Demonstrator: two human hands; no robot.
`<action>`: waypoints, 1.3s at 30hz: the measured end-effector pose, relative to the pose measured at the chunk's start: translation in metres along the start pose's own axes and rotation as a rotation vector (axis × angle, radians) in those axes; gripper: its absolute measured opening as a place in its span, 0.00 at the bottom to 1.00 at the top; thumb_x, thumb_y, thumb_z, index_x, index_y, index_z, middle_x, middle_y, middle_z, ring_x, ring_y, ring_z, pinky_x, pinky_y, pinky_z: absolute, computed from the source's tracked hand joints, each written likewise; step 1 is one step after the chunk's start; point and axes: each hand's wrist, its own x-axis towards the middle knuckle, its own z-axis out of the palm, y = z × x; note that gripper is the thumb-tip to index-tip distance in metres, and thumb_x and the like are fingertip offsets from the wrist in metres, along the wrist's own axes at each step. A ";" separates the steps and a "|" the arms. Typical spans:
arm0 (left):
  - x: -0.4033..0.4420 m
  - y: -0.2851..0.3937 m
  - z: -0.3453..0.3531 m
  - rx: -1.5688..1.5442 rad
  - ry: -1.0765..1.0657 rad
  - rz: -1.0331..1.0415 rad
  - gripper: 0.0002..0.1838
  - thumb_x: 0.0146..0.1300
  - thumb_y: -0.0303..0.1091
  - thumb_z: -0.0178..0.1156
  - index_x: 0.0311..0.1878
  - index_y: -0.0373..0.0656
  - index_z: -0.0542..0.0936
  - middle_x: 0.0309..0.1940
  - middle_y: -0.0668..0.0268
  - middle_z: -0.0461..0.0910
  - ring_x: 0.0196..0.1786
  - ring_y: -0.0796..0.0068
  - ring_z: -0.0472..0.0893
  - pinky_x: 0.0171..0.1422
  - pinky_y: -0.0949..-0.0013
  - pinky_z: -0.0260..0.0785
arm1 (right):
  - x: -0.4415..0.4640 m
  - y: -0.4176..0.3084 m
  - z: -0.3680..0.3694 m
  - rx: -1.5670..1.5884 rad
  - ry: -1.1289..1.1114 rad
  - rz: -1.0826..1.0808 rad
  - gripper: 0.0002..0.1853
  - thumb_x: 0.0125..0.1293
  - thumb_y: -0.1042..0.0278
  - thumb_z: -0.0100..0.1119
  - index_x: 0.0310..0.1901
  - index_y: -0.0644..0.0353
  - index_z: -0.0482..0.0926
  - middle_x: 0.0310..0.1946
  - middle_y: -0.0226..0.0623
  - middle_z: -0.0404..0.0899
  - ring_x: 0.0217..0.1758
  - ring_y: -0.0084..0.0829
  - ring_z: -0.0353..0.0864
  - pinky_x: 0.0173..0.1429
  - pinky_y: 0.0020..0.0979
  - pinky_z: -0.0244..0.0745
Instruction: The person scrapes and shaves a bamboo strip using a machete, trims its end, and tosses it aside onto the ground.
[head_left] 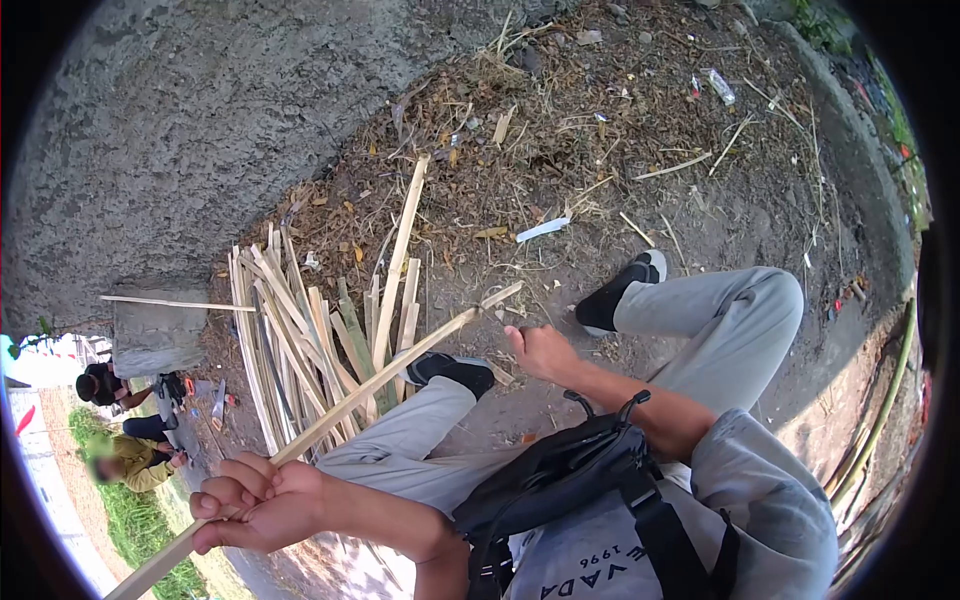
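A long pale bamboo strip slants from the lower left up to the middle of the view. My left hand is closed round its lower part, palm turned up. Near the strip's far end, my right hand is closed, its thumb pointing along a small dark tool that looks like a knife. The blade seems to touch the strip there; the handle is hidden in my fist. Beyond the strip lies a pile of split bamboo strips on the ground.
My bent legs and dark shoes frame the work. A concrete wall rises at the upper left. Dry leaves, a white plastic piece and a clear bottle litter the ground. Two people sit at far left.
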 end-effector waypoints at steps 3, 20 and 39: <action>-0.003 0.002 0.003 0.051 0.059 0.012 0.26 0.75 0.59 0.40 0.33 0.45 0.68 0.17 0.74 0.51 0.15 0.84 0.47 0.16 0.76 0.38 | -0.003 -0.005 -0.001 -0.038 -0.024 -0.026 0.31 0.75 0.46 0.38 0.33 0.68 0.82 0.27 0.65 0.79 0.38 0.64 0.81 0.47 0.56 0.76; 0.000 0.002 -0.001 0.099 0.185 -0.017 0.26 0.75 0.59 0.41 0.31 0.46 0.67 0.16 0.75 0.50 0.14 0.84 0.47 0.16 0.77 0.38 | -0.018 -0.003 -0.005 -0.003 -0.051 0.030 0.35 0.75 0.45 0.35 0.32 0.72 0.82 0.32 0.68 0.79 0.43 0.66 0.79 0.54 0.55 0.73; 0.003 -0.003 0.003 0.200 0.355 -0.025 0.26 0.74 0.60 0.41 0.32 0.46 0.68 0.17 0.73 0.54 0.16 0.82 0.49 0.18 0.77 0.41 | 0.011 0.049 0.018 -0.096 -0.058 0.198 0.35 0.75 0.46 0.34 0.35 0.73 0.82 0.34 0.71 0.78 0.44 0.69 0.78 0.55 0.55 0.73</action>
